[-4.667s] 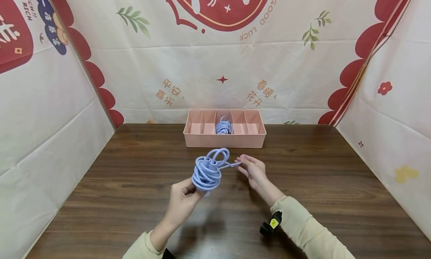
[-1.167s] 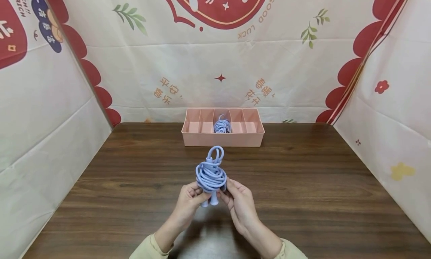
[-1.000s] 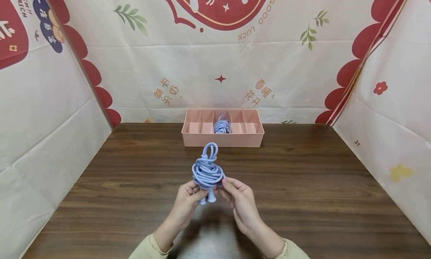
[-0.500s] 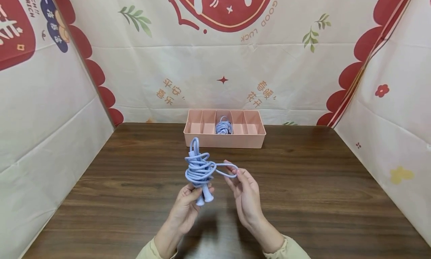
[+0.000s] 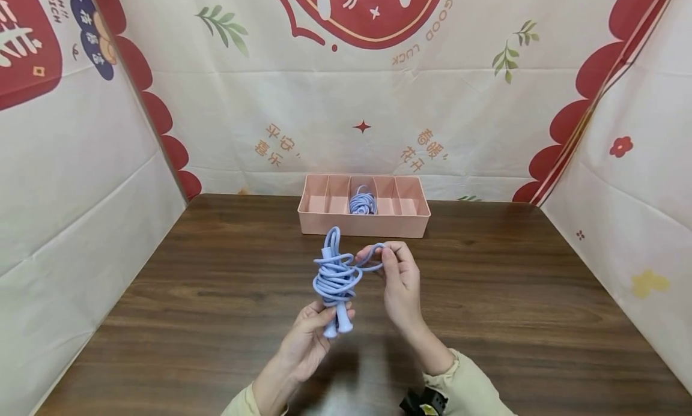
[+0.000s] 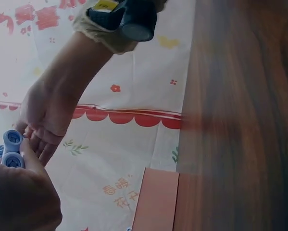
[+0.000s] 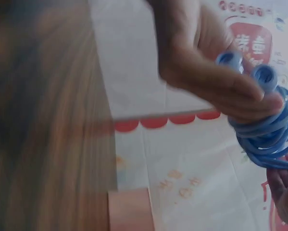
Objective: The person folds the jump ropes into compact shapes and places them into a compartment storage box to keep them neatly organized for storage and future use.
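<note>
A light blue jump rope (image 5: 336, 279) is wound in a bundle round its two handles, held above the table. My left hand (image 5: 307, 339) grips it low down, by the handles, whose flared ends point towards me. To the right, my right hand (image 5: 402, 281) pinches a loop of cord drawn out from the bundle. At the top a narrow bight of cord stands up. The left wrist view shows the two handle ends (image 6: 13, 139) beside my left hand (image 6: 23, 197). In the right wrist view the wound cord (image 7: 269, 137) lies between both hands.
A pink divided box (image 5: 364, 225) stands at the table's back edge. Its middle compartment holds another blue coiled rope (image 5: 362, 203). The dark wooden table (image 5: 216, 296) is enclosed by printed white cloth (image 5: 303, 98) at the back and sides.
Both hands were together at the bundle about a second ago. My right hand has since drawn a loop of cord out rightwards and risen; my left hand kept its hold on the handles.
</note>
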Demonstrator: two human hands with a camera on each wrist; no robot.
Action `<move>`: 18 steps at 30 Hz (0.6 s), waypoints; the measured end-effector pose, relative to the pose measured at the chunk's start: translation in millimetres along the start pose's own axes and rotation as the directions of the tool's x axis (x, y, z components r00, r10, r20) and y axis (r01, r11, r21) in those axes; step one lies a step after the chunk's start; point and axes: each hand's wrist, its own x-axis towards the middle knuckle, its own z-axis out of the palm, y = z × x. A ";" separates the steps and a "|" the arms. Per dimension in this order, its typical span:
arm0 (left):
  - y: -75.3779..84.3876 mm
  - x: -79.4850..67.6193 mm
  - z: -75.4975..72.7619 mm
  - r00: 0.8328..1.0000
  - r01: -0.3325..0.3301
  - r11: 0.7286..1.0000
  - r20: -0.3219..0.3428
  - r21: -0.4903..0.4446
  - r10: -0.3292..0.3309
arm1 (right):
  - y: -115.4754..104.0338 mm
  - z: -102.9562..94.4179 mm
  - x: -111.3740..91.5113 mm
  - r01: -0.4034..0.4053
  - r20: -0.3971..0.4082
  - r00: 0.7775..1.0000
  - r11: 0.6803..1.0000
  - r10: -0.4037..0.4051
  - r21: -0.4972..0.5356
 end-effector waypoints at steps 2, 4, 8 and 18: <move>1.2 0.2 1.3 1.000 0.014 0.999 -0.018 0.044 -0.013 | -27.8 11.8 9.4 -0.030 0.023 0.999 0.990 0.033 -0.137; 3.1 0.1 1.8 0.999 0.018 0.997 -0.027 0.079 -0.016 | -34.2 14.9 11.5 -0.039 0.042 0.998 0.975 0.049 -0.217; 5.4 0.1 0.2 1.000 0.021 0.994 -0.025 0.112 -0.018 | -39.1 18.4 10.8 -0.083 0.025 0.995 0.965 0.093 -0.250; 6.4 0.7 -1.6 1.000 0.030 0.976 0.003 0.216 -0.031 | -35.5 18.3 6.6 0.066 0.022 0.998 0.939 -0.062 -0.338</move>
